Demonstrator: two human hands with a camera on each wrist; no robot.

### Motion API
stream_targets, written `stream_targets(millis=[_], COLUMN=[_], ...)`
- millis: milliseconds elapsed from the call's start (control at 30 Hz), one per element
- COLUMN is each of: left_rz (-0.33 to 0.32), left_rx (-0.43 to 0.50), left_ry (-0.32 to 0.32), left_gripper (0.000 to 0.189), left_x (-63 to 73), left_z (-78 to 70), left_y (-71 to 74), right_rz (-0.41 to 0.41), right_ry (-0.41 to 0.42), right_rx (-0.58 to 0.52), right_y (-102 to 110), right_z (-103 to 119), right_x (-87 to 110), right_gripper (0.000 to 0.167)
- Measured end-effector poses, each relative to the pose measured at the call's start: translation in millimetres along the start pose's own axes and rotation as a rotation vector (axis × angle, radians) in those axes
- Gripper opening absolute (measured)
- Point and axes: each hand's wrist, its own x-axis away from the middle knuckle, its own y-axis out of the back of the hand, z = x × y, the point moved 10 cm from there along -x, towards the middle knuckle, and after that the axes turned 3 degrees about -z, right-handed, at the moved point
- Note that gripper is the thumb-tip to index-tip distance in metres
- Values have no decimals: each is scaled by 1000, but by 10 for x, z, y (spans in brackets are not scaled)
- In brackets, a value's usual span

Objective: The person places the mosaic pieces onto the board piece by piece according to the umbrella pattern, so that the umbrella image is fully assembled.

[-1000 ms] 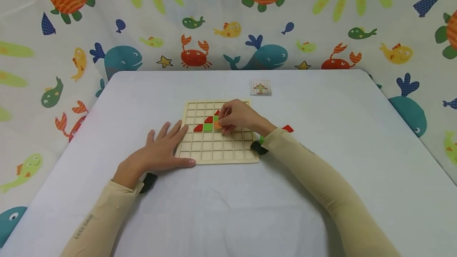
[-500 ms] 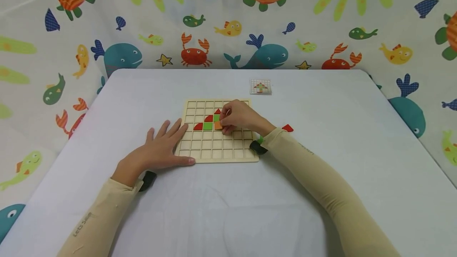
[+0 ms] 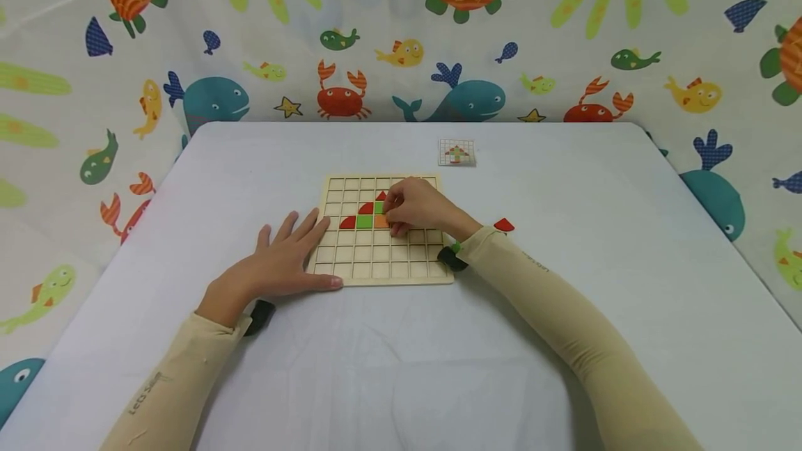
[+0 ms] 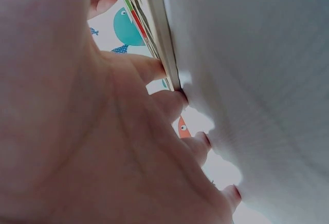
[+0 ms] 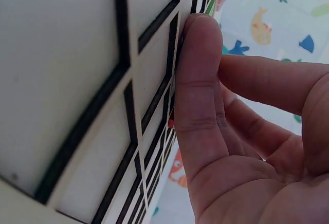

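My left hand (image 3: 276, 266) lies spread at the near left of the wooden grid board (image 3: 382, 270). Its fingers touch the left edge, and the thumb is at the front edge. Over the board's middle, my right hand (image 3: 416, 206), fingers curled, pinches an orange square tile (image 3: 381, 221), partly covered by the fingertips. To its left are a green square tile (image 3: 365, 221) and a red quarter-round tile (image 3: 347, 223). Above sit another red quarter-round tile (image 3: 366, 209), a second green tile (image 3: 379, 208) and a red triangle (image 3: 381, 195). In the right wrist view, fingers (image 5: 200, 80) hide the tile.
A small pattern card (image 3: 457, 152) lies behind the board on the white table (image 3: 564, 172). Beside the right forearm are a red piece (image 3: 504, 225) and a partly hidden green piece (image 3: 456, 247). A sea-animal printed cloth (image 3: 276, 33) hangs behind.
The orange tile has shifted slightly under the right fingertips and now sits more squarely in its cell. The left hand stays in place on the board's edge.
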Motion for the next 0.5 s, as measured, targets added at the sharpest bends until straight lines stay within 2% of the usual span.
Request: stream_targets(millis=[267,500], left_rz=[-1,-2], left_rx=[4,10], left_ry=[-7,-8], left_gripper=[124,123], left_x=[16,12], left_z=[-8,-17], left_y=[7,16], right_rz=[11,27], right_ry=[43,97], right_rx=[20,0], right_y=[29,258], right_z=[37,15], right_x=[22,179], right_gripper=[10,19])
